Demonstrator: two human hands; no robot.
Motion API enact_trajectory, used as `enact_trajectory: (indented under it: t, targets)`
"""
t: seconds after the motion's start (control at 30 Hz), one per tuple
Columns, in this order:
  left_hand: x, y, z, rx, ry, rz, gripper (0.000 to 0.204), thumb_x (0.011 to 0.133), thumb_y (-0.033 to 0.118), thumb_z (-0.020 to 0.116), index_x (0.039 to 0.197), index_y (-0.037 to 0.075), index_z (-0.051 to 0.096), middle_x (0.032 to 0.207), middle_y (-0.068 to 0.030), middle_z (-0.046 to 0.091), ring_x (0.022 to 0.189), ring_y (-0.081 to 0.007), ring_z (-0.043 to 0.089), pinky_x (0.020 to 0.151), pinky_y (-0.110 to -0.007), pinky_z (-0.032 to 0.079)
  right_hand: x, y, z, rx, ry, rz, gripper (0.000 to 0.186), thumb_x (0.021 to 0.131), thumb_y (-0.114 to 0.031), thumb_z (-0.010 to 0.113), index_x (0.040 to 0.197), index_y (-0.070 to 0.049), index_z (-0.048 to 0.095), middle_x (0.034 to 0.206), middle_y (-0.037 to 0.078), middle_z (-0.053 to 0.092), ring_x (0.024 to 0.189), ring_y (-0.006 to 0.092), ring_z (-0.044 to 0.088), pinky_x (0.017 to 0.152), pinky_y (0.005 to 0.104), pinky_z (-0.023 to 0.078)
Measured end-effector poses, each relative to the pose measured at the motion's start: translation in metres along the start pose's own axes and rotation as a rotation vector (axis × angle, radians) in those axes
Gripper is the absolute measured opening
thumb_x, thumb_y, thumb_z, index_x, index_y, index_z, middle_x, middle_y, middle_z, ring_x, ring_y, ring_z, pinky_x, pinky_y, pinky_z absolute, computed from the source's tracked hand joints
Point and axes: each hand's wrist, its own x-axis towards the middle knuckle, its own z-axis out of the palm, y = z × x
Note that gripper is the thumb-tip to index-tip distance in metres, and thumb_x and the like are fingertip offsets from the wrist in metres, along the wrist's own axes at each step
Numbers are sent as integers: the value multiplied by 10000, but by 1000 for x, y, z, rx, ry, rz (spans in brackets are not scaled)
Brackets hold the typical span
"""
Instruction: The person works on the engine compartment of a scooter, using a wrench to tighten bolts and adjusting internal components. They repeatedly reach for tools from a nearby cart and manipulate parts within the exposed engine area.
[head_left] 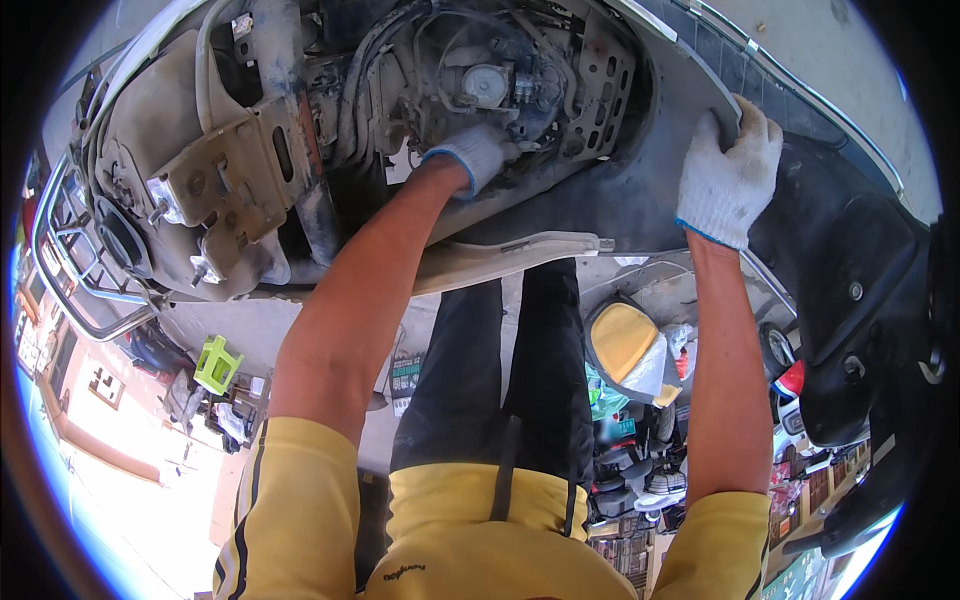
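Note:
A scooter's dusty engine bay (485, 85) lies open under my hands, its seat off. My left hand (478, 158), in a white knit glove with a blue cuff, reaches down into it beside the round carburetor top (486, 86). Its fingers look closed near small parts below the carburetor; what they hold is hidden. On the right, my right hand (735, 172), gloved the same way, grips the edge of the grey body panel (655, 170), thumb on the near side and fingers over the rim.
A metal bracket (225, 175) and chrome rear rack (62, 255) are at the left. The black seat or front panel (850, 270) stands at the right. Below lie a yellow-lined bin (624, 343), a green stool (216, 364) and scattered parts (650, 470) on the ground.

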Motion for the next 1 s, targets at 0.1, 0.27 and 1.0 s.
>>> enact_trajectory:
  t: [0.1, 0.27, 1.0]
  targets:
    - [-1, -6, -4, 2, -31, 28, 331, 962, 65, 570, 1247, 129, 727, 1199, -175, 703, 1083, -390, 686, 956, -437, 549, 0, 1, 0, 56, -5, -7, 280, 897, -155, 716, 1174, -120, 732, 1158, 133, 652, 1018, 326, 702, 896, 412, 565]
    - [-5, -3, -23, -405, -83, -122, 308, 1020, 301, 607, 1217, 112, 749, 1123, -149, 728, 992, -321, 690, 908, -398, 549, -3, -1, -8, 107, 17, -93, 355, 901, -115, 725, 1255, -140, 715, 1230, 126, 636, 1068, 298, 690, 919, 412, 570]
    - [-10, -8, -47, -1144, -220, -610, 390, 1031, 429, 639, 1088, 71, 784, 952, -36, 746, 784, -131, 594, 718, -297, 486, -54, -28, 145, -126, -1135, -447, 344, 966, -206, 616, 1294, -125, 679, 1270, 232, 678, 1164, 435, 660, 1003, 538, 527]
